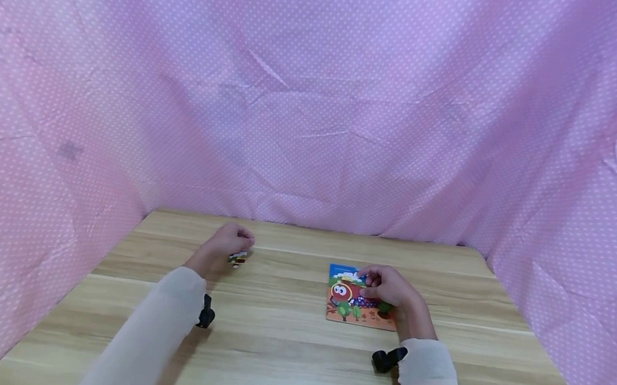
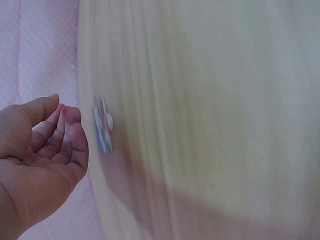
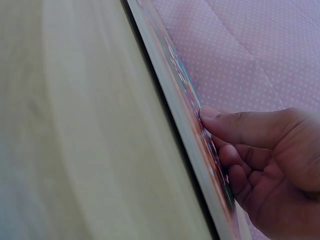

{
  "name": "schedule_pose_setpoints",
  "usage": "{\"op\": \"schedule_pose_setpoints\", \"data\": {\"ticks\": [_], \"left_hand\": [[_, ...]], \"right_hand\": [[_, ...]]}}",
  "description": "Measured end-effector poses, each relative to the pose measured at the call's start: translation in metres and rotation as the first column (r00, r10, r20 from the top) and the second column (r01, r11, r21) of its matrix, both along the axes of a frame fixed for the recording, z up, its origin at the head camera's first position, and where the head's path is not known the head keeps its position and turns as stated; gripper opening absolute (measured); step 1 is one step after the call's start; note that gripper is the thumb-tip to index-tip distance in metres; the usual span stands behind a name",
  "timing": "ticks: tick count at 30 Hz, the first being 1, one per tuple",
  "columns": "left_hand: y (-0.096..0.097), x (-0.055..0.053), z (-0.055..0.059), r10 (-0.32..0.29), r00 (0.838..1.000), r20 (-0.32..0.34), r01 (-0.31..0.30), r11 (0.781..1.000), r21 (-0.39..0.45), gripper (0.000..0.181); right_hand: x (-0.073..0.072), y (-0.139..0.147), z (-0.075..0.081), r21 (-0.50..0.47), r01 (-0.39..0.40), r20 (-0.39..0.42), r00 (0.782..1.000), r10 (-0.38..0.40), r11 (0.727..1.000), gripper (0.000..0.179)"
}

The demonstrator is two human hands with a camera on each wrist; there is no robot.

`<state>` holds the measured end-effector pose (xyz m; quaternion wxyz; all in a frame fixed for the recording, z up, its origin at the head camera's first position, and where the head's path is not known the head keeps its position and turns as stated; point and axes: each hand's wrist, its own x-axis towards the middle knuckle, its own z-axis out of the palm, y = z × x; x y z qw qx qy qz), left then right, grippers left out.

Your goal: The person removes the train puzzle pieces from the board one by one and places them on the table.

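Your left hand point(image 1: 228, 239), left of the middle of the head view, is released: its fingers bend loosely around nothing. A small printed piece point(image 1: 237, 259) lies just beside it on the wooden table point(image 1: 279, 342), blurred in the left wrist view. Your right hand point(image 1: 390, 285), in the lower right of the head view, grasps nothing either; its thumb and fingertips rest on the face of the picture board point(image 1: 349, 305). That board lies flat, right of centre and well apart from the piece, showing a big-eyed red cartoon creature, clouds and orange ground. Behind the table, pink dotted cloth point(image 1: 313, 100) fills the upper frame.
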<state>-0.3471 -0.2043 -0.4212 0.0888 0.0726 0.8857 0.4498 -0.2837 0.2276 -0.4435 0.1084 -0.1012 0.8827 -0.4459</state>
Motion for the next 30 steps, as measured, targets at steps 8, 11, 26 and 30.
{"op": "schedule_pose_setpoints", "data": {"ticks": [8, 11, 26, 30], "left_hand": [[0.039, -0.012, 0.003, -0.050, 0.998, -0.030, 0.050, 0.999, -0.008, 0.025], [0.053, -0.013, 0.003, -0.068, 0.997, -0.039, 0.067, 0.998, -0.005, 0.023], [0.137, -0.005, -0.004, -0.222, 0.974, -0.038, 0.221, 0.975, -0.038, 0.010], [0.161, 0.003, -0.003, -0.285, 0.958, -0.037, 0.284, 0.958, -0.041, 0.010]], "right_hand": [[0.001, -0.001, 0.000, -0.044, 0.020, 0.048, 0.999, -0.018, 0.999, 0.038], [0.001, -0.001, 0.001, -0.057, 0.022, 0.060, 0.998, -0.019, 0.998, 0.040], [-0.001, 0.000, 0.002, -0.014, 0.006, 0.028, 1.000, -0.005, 1.000, 0.043], [-0.001, 0.002, 0.002, -0.007, 0.007, 0.027, 1.000, -0.007, 1.000, 0.043]]}}
